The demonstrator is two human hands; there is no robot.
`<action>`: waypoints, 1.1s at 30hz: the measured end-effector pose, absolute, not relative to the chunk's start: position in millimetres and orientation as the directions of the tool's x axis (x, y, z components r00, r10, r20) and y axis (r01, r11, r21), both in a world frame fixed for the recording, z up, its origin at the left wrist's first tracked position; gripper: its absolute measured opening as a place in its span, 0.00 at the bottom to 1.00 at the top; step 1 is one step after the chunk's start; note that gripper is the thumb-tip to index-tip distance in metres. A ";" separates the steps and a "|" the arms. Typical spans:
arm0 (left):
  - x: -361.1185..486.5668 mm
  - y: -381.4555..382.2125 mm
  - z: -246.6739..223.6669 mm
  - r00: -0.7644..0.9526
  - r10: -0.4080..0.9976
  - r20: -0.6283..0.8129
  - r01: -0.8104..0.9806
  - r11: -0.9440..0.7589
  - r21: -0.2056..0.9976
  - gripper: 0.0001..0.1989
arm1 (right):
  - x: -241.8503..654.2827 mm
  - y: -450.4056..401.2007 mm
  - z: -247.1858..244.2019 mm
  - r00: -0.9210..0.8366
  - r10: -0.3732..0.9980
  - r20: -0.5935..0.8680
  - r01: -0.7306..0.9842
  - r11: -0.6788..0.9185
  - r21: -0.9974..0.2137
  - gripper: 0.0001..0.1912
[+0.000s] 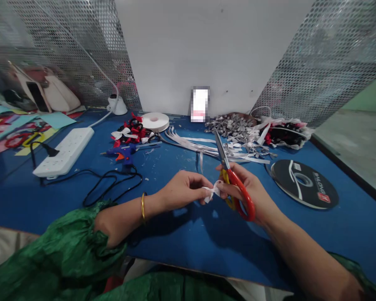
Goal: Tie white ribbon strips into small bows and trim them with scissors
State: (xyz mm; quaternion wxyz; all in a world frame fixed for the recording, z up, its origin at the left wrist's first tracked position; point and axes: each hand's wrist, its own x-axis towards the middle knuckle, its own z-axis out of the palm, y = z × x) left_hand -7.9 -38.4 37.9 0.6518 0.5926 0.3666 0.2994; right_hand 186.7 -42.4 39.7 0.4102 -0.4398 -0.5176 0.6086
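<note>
A small white ribbon bow is pinched between both hands above the front of the blue table. My left hand, a gold bangle behind its wrist, grips the bow's left side between thumb and fingers. On the other side, my right hand is closed, its thumb and finger at the bow's right loop. The same hand also carries a pair of scissors with red and yellow handles, blades pointing up and away from me. Part of the yellow handle is hidden behind the fingers.
White ribbon strips lie behind the hands, beside a pile of grey bows. A blue glue gun and a white power strip are leftward, with a looping black cord. A black ribbon spool lies right; a phone stands behind.
</note>
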 end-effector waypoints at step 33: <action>-5.5 -35.4 32.3 0.359 0.913 -0.193 -0.038 0.221 0.974 0.16 | 186.0 -40.7 32.7 -0.156 0.987 -0.021 -0.153 -0.045 -0.987 0.20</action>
